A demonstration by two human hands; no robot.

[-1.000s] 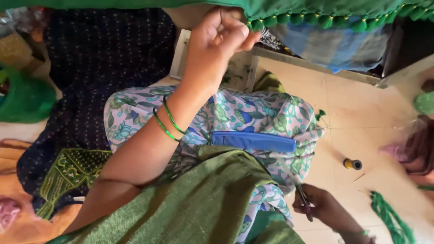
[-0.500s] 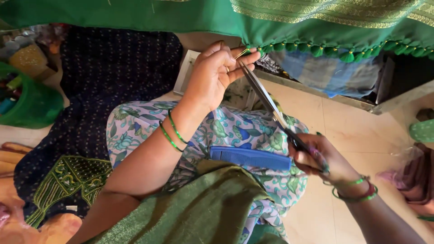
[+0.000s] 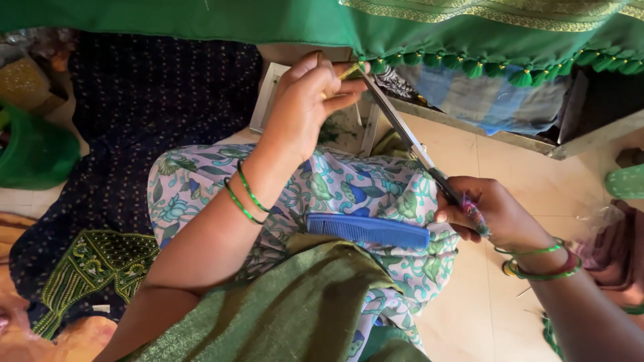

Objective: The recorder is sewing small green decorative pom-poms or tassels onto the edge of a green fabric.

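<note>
At the frame's upper middle, our left hand [image 3: 305, 100] pinches a tassel thread [image 3: 350, 70] on the green cloth's [image 3: 268, 23] fringe. Our right hand [image 3: 490, 214] grips scissors [image 3: 409, 144], blades at that thread. Judging by this, the snip isn't made; many tassels [image 3: 520, 75] remain.

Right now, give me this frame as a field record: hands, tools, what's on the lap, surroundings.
left hand: left hand raised, fingertips pinching a small green tuft at the fabric edge
right hand: right hand grips the handles of the scissors, blades angled up toward the pinched tuft
fabric: green cloth with a row of green tassels across the top
lap: blue comb lying flat on floral-print clothing
wrists: green bangles on both
left side: dark dotted cloth on the floor
</note>
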